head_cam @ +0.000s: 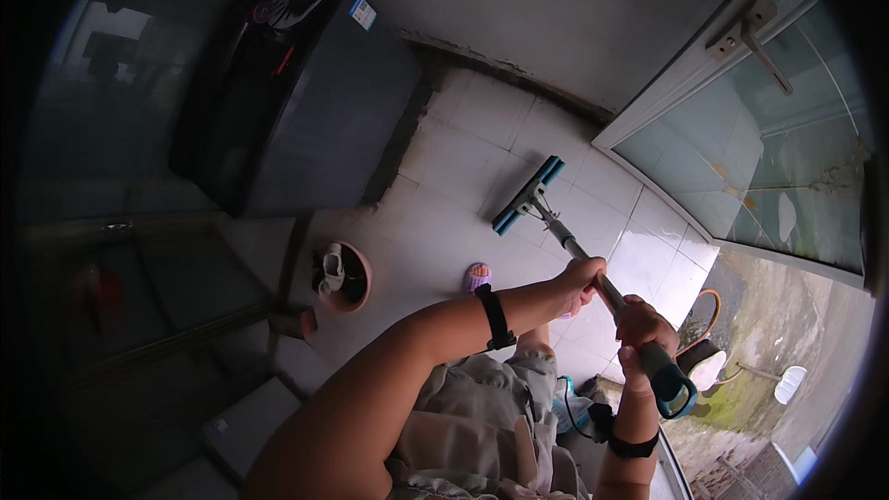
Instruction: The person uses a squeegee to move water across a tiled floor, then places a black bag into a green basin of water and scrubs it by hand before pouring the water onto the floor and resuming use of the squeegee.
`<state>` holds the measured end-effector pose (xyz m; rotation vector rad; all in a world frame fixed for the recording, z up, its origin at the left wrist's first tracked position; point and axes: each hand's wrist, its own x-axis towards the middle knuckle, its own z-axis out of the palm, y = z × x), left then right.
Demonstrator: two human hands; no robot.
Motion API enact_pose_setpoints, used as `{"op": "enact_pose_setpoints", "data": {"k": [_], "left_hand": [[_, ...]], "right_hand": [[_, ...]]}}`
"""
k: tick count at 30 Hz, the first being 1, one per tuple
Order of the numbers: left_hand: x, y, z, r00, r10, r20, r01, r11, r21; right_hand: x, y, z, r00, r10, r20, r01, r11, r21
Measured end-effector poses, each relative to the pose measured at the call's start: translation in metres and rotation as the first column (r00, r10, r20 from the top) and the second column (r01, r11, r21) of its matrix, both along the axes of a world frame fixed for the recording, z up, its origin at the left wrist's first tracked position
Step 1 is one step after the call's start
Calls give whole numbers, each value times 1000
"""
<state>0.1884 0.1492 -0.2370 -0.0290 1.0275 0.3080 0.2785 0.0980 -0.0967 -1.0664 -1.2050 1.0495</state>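
A sponge mop (pixel 573 248) with a wide teal-edged head slants across my view. The mop head (pixel 529 196) appears to lie on the white tiled floor (pixel 472 160), its sponge mostly hidden underneath. Around the middle of the grey pole, my left hand (pixel 585 281) is closed. My right hand (pixel 647 333) grips the pole nearer its upper end. Beyond that hand, the teal end grip (pixel 668 380) with its loop sticks out toward the lower right. Both forearms wear black straps.
A dark cabinet-like appliance (pixel 326 111) stands at the upper left. Below it, a pink basin (pixel 359 278) holds shoes. The glass door (pixel 736 146) stands open on the right, beside mossy ground (pixel 757 375) with an orange hose (pixel 715 305). My purple slipper (pixel 478 278) is on the tiles.
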Motion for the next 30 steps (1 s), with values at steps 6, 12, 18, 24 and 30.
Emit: {"op": "enact_pose_setpoints", "data": {"k": [6, 12, 18, 24, 30], "left_hand": [[-137, 33, -37, 938, 240, -251, -211, 968, 137], [-268, 0, -113, 797, 377, -472, -344, 926, 157], [-272, -35, -113, 819, 4, -574, -39, 998, -49], [-208, -15, -144, 763, 11, -647, -48, 998, -40], [-119, -41, -174, 793, -155, -589, 135, 988, -79]], "right_hand": [[-100, 46, -58, 955, 250, -160, -246, 968, 42], [-189, 24, -126, 811, 560, -171, -583, 798, -153], [-195, -45, -164, 890, 441, -115, -456, 855, -247], [-174, -55, -173, 855, -418, -306, 135, 750, -648], [-74, -71, -166, 842, -492, -222, 250, 720, -647]]}}
